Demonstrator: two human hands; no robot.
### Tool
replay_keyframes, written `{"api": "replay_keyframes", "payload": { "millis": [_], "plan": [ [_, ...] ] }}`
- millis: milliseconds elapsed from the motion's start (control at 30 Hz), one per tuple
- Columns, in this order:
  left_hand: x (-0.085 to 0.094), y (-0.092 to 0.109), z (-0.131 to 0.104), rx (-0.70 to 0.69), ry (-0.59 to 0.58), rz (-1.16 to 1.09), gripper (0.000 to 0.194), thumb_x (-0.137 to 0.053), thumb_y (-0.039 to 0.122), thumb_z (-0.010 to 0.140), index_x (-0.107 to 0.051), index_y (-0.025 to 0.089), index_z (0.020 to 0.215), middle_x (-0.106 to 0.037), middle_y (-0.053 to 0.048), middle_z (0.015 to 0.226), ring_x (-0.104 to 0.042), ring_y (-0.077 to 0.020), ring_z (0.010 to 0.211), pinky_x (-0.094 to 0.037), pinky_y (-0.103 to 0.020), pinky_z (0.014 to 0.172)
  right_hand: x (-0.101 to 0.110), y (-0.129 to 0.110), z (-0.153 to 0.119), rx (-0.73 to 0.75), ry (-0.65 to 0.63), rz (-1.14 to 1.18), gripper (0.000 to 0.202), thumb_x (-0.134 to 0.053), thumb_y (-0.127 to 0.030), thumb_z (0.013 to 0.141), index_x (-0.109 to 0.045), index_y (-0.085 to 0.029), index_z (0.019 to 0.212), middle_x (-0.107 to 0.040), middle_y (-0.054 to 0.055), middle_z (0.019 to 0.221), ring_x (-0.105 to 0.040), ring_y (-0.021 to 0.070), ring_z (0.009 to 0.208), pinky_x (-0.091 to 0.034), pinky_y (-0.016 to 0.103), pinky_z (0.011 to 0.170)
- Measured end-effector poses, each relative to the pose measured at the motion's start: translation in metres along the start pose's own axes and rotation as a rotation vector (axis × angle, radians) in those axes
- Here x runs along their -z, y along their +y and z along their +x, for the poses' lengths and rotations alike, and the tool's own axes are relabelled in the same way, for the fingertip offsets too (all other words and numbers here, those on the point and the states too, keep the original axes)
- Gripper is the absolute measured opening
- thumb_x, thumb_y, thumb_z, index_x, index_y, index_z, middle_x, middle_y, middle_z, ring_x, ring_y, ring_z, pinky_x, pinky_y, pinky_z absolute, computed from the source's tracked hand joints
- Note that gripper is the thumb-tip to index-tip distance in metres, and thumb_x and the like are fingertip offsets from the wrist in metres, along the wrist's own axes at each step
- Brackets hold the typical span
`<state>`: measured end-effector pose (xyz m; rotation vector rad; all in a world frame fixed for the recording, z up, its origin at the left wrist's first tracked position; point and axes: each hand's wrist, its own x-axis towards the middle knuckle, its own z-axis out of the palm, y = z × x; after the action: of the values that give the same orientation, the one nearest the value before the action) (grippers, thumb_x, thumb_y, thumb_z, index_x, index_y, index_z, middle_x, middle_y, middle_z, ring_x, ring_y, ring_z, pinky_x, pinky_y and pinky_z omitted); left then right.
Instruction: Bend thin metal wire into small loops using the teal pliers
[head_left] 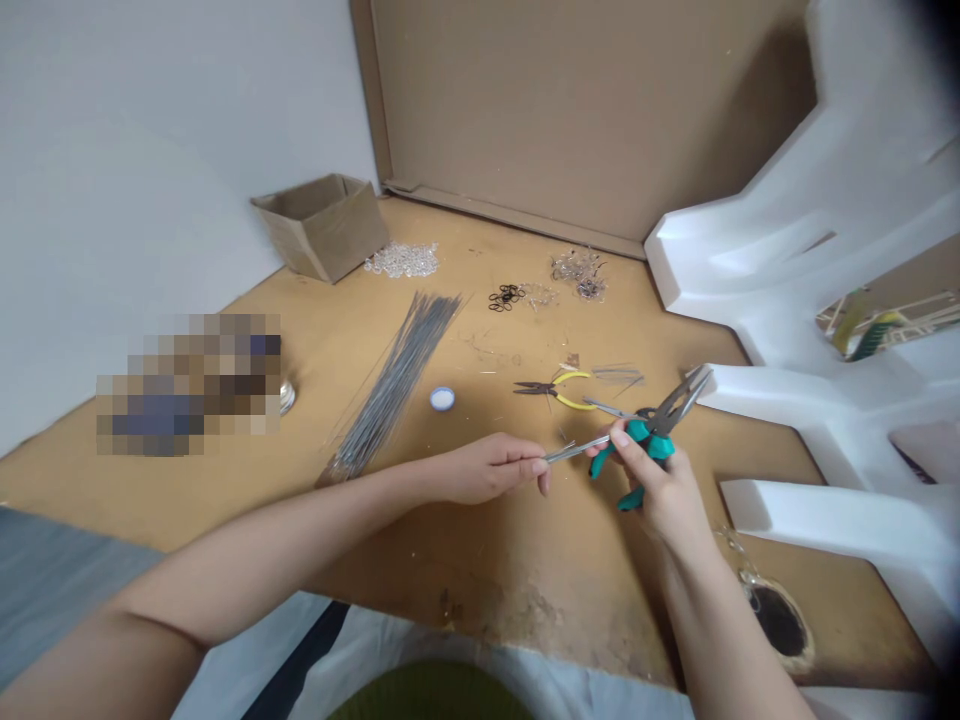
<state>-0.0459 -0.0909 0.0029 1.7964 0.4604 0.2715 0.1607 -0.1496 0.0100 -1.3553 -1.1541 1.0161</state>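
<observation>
My left hand (499, 468) is closed on one end of a few thin metal wires (576, 449) above the table. The other end of these wires meets the fingertips of my right hand (664, 485), which also grips teal-handled pliers (652, 432). Their jaws point up and to the right. Behind my hands lie yellow-handled pliers (564, 386) with dark jaws, beside several short loose wires (619, 375). A large bundle of long grey wires (401, 380) rests left of centre, and a small round white dish with a blue rim (442, 399) sits beside it.
On the wooden table (517, 570) stand a cardboard box (326, 228) and, near it, a pile of clear pieces (403, 260). Black rings (505, 297) and small metal hooks (581, 272) lie at the back. White foam pieces (810, 515) line the right; a pixelated area covers the left.
</observation>
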Motion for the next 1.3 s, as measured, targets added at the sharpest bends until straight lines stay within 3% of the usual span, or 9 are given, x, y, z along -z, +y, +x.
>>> {"api": "replay_keyframes", "payload": {
  "millis": [267, 400, 500, 633, 767, 900, 1100, 1200, 1300],
  "plan": [
    [0.008, -0.002, -0.005, -0.029, -0.01, 0.2, 0.038, -0.029, 0.036, 0.09, -0.058, 0.012, 0.083, -0.041, 0.003, 0.059, -0.04, -0.0071, 0.056, -0.032, -0.018, 0.056, 0.035, -0.001, 0.008, 0.043, 0.236, 0.126, 0.014, -0.064, -0.03, 0.074, -0.061, -0.018, 0.08, -0.062, 0.002, 0.072, -0.062, 0.018, 0.071, -0.051, 0.032, 0.064],
    [0.026, 0.002, 0.006, 0.041, 0.114, 0.36, 0.039, -0.027, 0.037, 0.09, -0.057, 0.013, 0.081, -0.05, 0.001, 0.065, -0.046, -0.0091, 0.062, -0.035, -0.019, 0.06, 0.053, -0.007, 0.009, 0.081, 0.3, 0.215, 0.012, -0.065, -0.028, 0.072, -0.061, -0.017, 0.076, -0.061, 0.002, 0.071, -0.062, 0.0182, 0.068, -0.051, 0.031, 0.058],
    [0.04, 0.012, 0.041, 0.095, 0.14, 0.594, 0.038, -0.024, 0.033, 0.09, -0.057, 0.016, 0.083, -0.059, -0.002, 0.078, -0.053, -0.0122, 0.071, -0.038, -0.021, 0.065, 0.059, -0.009, 0.01, 0.103, 0.306, 0.244, 0.011, -0.066, -0.027, 0.072, -0.061, -0.017, 0.074, -0.061, 0.002, 0.067, -0.062, 0.0177, 0.065, -0.052, 0.031, 0.058],
    [0.045, 0.023, 0.118, 0.197, 0.164, 1.083, 0.036, -0.027, 0.028, 0.088, -0.06, 0.014, 0.093, -0.063, -0.01, 0.082, -0.059, -0.0178, 0.074, -0.04, -0.025, 0.063, 0.064, -0.007, 0.011, 0.091, 0.32, 0.265, 0.012, -0.066, -0.028, 0.072, -0.061, -0.018, 0.075, -0.06, 0.002, 0.067, -0.063, 0.0191, 0.067, -0.053, 0.033, 0.059],
    [0.039, 0.021, 0.186, 0.194, 0.14, 1.178, 0.028, -0.039, 0.021, 0.081, -0.063, 0.012, 0.093, -0.065, -0.015, 0.089, -0.061, -0.0212, 0.084, -0.043, -0.027, 0.069, 0.07, -0.007, 0.01, 0.07, 0.325, 0.284, 0.012, -0.065, -0.029, 0.073, -0.061, -0.018, 0.074, -0.06, 0.002, 0.069, -0.063, 0.0203, 0.07, -0.053, 0.035, 0.061],
    [0.032, 0.011, 0.215, 0.165, 0.101, 1.237, 0.025, -0.045, 0.016, 0.077, -0.065, 0.01, 0.09, -0.065, -0.017, 0.088, -0.061, -0.0234, 0.087, -0.044, -0.03, 0.073, 0.076, -0.007, 0.008, 0.08, 0.325, 0.271, 0.011, -0.062, -0.029, 0.075, -0.061, -0.019, 0.075, -0.062, 0.003, 0.07, -0.063, 0.0207, 0.073, -0.052, 0.035, 0.065],
    [0.029, 0.014, 0.213, 0.092, 0.188, 1.252, 0.034, -0.04, 0.032, 0.084, -0.064, 0.008, 0.089, -0.061, -0.018, 0.099, -0.054, -0.0276, 0.101, -0.041, -0.038, 0.083, 0.076, 0.001, 0.01, 0.064, 0.333, 0.214, 0.016, -0.062, -0.034, 0.075, -0.06, -0.018, 0.078, -0.063, 0.003, 0.072, -0.062, 0.0191, 0.07, -0.051, 0.034, 0.065],
    [0.024, 0.028, 0.19, -0.038, 0.307, 0.965, 0.037, -0.028, 0.028, 0.089, -0.06, 0.009, 0.092, -0.058, -0.015, 0.104, -0.051, -0.0228, 0.104, -0.037, -0.038, 0.09, 0.071, 0.001, 0.01, 0.057, 0.3, 0.145, 0.02, -0.062, -0.037, 0.074, -0.06, -0.018, 0.079, -0.063, 0.003, 0.071, -0.061, 0.0181, 0.068, -0.049, 0.032, 0.065],
    [0.012, 0.04, 0.153, 0.03, 0.009, 0.328, 0.037, -0.021, 0.024, 0.091, -0.054, 0.01, 0.099, -0.063, -0.01, 0.093, -0.058, -0.0123, 0.083, -0.045, -0.026, 0.075, 0.064, -0.004, 0.009, 0.053, 0.244, -0.048, 0.022, -0.059, -0.04, 0.075, -0.059, -0.018, 0.076, -0.062, 0.002, 0.069, -0.059, 0.0178, 0.068, -0.046, 0.031, 0.068]
  ]
}}
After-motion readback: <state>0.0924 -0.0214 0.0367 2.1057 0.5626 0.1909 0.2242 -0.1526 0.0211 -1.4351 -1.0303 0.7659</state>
